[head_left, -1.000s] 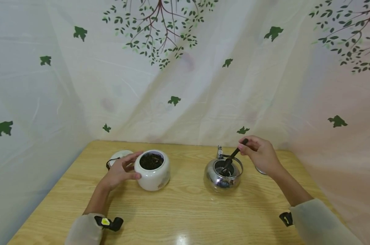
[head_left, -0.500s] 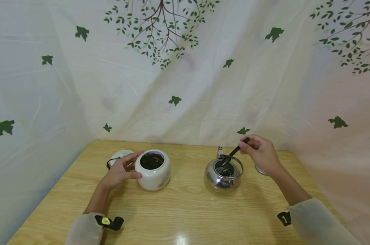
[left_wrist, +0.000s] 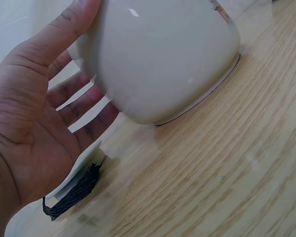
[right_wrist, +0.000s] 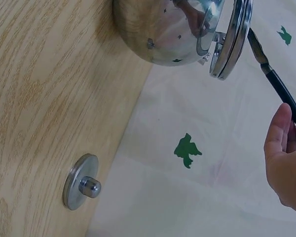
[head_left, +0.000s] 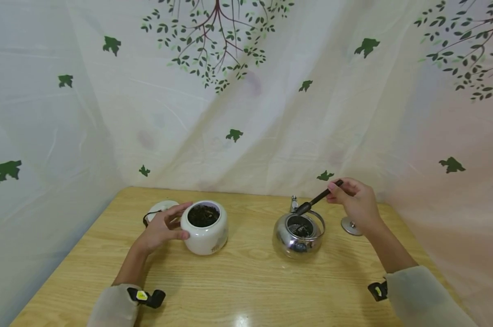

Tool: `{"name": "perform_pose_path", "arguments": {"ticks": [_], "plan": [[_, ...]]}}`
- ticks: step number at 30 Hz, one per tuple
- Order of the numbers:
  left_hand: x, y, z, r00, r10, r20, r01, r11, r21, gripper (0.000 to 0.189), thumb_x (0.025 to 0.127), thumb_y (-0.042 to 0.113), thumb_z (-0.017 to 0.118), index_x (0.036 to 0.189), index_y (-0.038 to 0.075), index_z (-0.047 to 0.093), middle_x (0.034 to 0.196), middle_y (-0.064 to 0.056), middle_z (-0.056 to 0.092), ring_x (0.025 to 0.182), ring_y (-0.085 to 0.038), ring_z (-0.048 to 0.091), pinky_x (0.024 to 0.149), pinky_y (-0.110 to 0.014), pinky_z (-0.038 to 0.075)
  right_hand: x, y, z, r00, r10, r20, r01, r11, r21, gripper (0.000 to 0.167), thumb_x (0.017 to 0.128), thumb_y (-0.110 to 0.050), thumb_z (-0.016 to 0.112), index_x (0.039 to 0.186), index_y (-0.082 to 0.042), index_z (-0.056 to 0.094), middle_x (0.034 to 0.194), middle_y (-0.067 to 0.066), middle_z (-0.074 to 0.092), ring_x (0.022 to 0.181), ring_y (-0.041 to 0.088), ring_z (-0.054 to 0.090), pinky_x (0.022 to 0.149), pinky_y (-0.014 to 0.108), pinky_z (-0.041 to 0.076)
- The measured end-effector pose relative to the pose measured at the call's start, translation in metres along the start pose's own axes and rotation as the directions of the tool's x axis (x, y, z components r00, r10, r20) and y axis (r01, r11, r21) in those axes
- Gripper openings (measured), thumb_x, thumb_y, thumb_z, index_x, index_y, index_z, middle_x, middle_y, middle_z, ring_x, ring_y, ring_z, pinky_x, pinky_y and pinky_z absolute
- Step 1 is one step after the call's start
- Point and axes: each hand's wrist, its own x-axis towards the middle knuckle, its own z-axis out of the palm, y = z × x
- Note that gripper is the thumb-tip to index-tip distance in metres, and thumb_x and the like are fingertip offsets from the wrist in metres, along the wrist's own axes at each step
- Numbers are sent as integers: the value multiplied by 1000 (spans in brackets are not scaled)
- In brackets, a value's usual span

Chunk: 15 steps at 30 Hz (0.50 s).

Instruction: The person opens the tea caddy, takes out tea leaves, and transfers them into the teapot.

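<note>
Dark dried tea leaves fill a white ceramic jar [head_left: 205, 240], which stands lidless on the table. My left hand [head_left: 160, 232] holds the jar's left side, thumb in front and fingers behind. Between thumb and fingers, my right hand [head_left: 357, 202] pinches the dark handle of a spoon [head_left: 321, 196]. The spoon slants down leftward, its bowl just over the back rim of a shiny metal kettle [head_left: 289, 238]. Dark leaves show inside the uncovered kettle, and its handle is folded down to the right. The right wrist view shows the spoon [right_wrist: 281, 91] beyond the kettle's rim.
A round metal lid with a knob [head_left: 351, 225] lies right of the kettle. Behind my left hand rests the jar's white lid [head_left: 165, 205] with a black tassel [left_wrist: 76, 192]. A pale leaf-printed cloth [head_left: 271, 150] hangs behind the wooden table [head_left: 238, 281].
My right hand has moved up and to the right, lifting the spoon out of the kettle's opening to its back rim. The left hand stays at the jar.
</note>
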Motion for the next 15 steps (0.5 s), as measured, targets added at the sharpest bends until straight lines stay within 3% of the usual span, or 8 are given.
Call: {"name": "perform_pose_path", "arguments": {"ticks": [6,10,15], "plan": [[0,0,0,1000,-1,2,1,1000,3,83,80,8,88,153,15,49,152,-10,51,139,-36,47,107,-30,47,2,3,-7,998,41,-52,-36,994,105,40,99,-28,69,111,9,62,96,4,68,80,15,75,80,28,60],[0,-1,0,1000,-3,0,3,1000,1,82,80,8,88,153,15,49,151,-10,52,139,-36,47,107,-31,47,2,6,-10,995,70,-76,-52,974,220,36,98,-23,71,107,11,61,94,5,67,75,13,75,78,28,60],[0,0,0,1000,-8,-3,8,1000,3,82,80,9,89,152,15,50,151,-10,52,139,-36,47,109,-36,46,3,11,-14,992,73,-100,-41,956,291,30,96,-19,73,102,8,63,88,4,69,73,13,75,76,28,61]]}}
